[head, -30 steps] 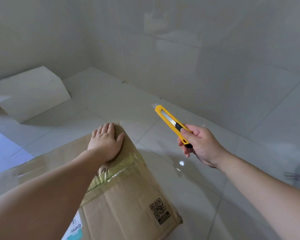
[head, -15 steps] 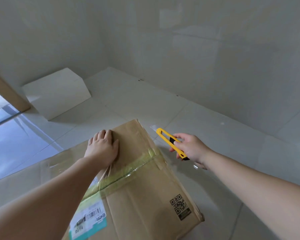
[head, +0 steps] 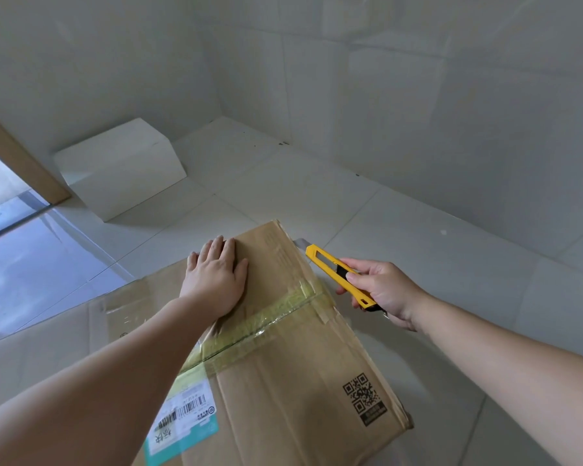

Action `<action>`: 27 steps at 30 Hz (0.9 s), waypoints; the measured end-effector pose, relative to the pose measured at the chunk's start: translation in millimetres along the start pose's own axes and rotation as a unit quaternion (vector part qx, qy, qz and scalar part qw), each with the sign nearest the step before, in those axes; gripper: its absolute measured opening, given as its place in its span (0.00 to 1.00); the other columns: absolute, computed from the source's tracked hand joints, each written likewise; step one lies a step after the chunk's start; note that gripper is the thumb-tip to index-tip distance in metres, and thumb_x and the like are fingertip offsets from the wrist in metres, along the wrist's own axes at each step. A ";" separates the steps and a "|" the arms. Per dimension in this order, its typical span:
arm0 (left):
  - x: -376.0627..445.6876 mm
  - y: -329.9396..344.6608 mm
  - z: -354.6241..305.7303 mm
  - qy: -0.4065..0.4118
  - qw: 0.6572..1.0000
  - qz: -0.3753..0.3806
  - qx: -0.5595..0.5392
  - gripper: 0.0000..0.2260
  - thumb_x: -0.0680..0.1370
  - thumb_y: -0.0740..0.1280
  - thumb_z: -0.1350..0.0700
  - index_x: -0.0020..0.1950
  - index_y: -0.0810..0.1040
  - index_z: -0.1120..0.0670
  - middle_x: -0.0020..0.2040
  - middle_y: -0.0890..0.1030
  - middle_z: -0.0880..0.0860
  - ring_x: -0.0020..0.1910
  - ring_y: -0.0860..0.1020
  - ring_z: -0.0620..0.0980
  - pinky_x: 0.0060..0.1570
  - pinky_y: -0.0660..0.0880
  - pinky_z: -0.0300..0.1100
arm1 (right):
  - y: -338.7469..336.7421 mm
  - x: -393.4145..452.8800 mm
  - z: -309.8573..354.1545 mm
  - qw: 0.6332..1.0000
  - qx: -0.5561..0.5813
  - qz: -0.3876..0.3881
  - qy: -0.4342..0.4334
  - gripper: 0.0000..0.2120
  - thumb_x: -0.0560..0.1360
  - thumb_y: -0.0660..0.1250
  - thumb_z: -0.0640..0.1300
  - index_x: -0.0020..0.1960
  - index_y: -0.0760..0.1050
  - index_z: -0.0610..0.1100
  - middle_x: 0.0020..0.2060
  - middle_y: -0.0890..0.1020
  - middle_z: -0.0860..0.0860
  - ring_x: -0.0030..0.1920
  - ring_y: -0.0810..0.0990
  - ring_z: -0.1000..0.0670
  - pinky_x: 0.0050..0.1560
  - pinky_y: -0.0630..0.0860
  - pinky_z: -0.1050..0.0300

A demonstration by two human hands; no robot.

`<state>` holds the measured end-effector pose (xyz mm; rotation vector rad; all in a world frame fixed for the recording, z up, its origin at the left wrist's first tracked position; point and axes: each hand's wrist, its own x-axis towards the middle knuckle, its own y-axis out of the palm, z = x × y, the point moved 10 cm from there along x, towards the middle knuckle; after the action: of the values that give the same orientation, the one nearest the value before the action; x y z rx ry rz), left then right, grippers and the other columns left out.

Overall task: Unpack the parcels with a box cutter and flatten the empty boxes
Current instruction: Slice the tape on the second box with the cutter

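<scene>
A brown cardboard parcel (head: 283, 381) lies on the pale tiled floor, its top seam closed with yellowish tape (head: 266, 317). It carries a shipping label (head: 182, 418) and a QR code (head: 362, 395). My left hand (head: 216, 280) presses flat on the parcel's far half, fingers straight. My right hand (head: 381, 290) grips a yellow box cutter (head: 337, 270) just off the parcel's right edge. Its short blade (head: 299, 244) points at the far right corner of the parcel.
A white box (head: 118, 169) sits by the wall at the back left. Flat cardboard (head: 48, 338) lies on the floor left of the parcel. A wooden door frame (head: 21, 163) and a glass pane (head: 0, 210) stand at the far left. Tiled walls close the corner.
My right hand has brought the cutter down and left, close to the parcel's right edge. My view has tipped down, showing more of the parcel. My left hand stays pressed on the parcel.
</scene>
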<state>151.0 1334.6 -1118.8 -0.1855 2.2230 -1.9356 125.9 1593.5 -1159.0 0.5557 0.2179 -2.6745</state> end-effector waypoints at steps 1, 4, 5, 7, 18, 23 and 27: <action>0.2 0.1 0.3 0.000 1.000 0.003 0.000 0.25 0.82 0.47 0.44 0.77 0.54 0.52 0.78 0.54 0.54 0.77 0.49 0.52 0.75 0.44 0.51 | 0.2 -0.7 0.7 1.000 -0.002 0.002 -0.001 0.18 0.80 0.60 0.37 0.69 0.72 0.46 0.41 0.83 0.44 0.31 0.74 0.50 0.33 0.72 0.60; -0.9 0.7 1.7 -0.001 1.000 0.011 0.002 0.25 0.82 0.46 0.43 0.77 0.53 0.52 0.78 0.53 0.54 0.77 0.48 0.52 0.75 0.44 0.51 | 1.0 -0.1 2.1 1.000 -0.007 0.012 0.006 0.18 0.80 0.60 0.37 0.69 0.72 0.45 0.40 0.83 0.44 0.30 0.74 0.50 0.30 0.72 0.61; -1.6 1.8 1.6 -0.001 1.000 0.014 0.002 0.25 0.82 0.46 0.43 0.77 0.52 0.52 0.78 0.52 0.54 0.77 0.48 0.52 0.75 0.43 0.51 | 1.5 -0.3 2.8 1.000 -0.008 0.019 0.010 0.18 0.80 0.61 0.37 0.69 0.72 0.45 0.39 0.83 0.44 0.30 0.75 0.50 0.30 0.72 0.61; -2.7 4.6 2.6 -0.002 1.000 0.025 -0.001 0.26 0.82 0.46 0.43 0.78 0.51 0.52 0.79 0.50 0.53 0.77 0.46 0.52 0.75 0.42 0.51 | 1.2 -2.2 4.6 0.999 -0.012 0.034 0.013 0.17 0.80 0.62 0.37 0.68 0.72 0.44 0.37 0.83 0.44 0.29 0.75 0.50 0.31 0.73 0.60; -0.7 9.6 4.0 -0.008 0.998 0.065 0.003 0.29 0.81 0.45 0.40 0.79 0.46 0.52 0.79 0.46 0.54 0.77 0.44 0.52 0.75 0.41 0.51 | -16.6 -25.4 4.5 0.993 -0.083 0.076 0.020 0.18 0.77 0.66 0.37 0.67 0.74 0.44 0.34 0.80 0.45 0.28 0.71 0.51 0.32 0.72 0.60; -1.8 10.7 4.0 0.004 0.998 0.065 0.010 0.29 0.81 0.45 0.41 0.79 0.46 0.53 0.79 0.46 0.55 0.77 0.44 0.52 0.75 0.42 0.51 | -33.1 -47.0 -8.2 0.990 -0.101 0.093 0.042 0.18 0.77 0.66 0.37 0.66 0.74 0.47 0.34 0.81 0.44 0.29 0.71 0.50 0.32 0.72 0.60; -1.4 12.9 2.6 -0.005 0.998 0.059 0.019 0.30 0.81 0.45 0.40 0.79 0.46 0.54 0.79 0.46 0.55 0.77 0.44 0.53 0.75 0.42 0.52 | -26.2 -47.4 -6.3 0.991 -0.094 0.091 0.031 0.16 0.77 0.66 0.37 0.62 0.75 0.51 0.33 0.80 0.44 0.28 0.71 0.51 0.31 0.71 0.60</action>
<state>153.4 1334.2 -1131.9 -0.0564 2.1377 -1.9099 157.2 1635.3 -1143.3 0.5699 0.4114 -2.4313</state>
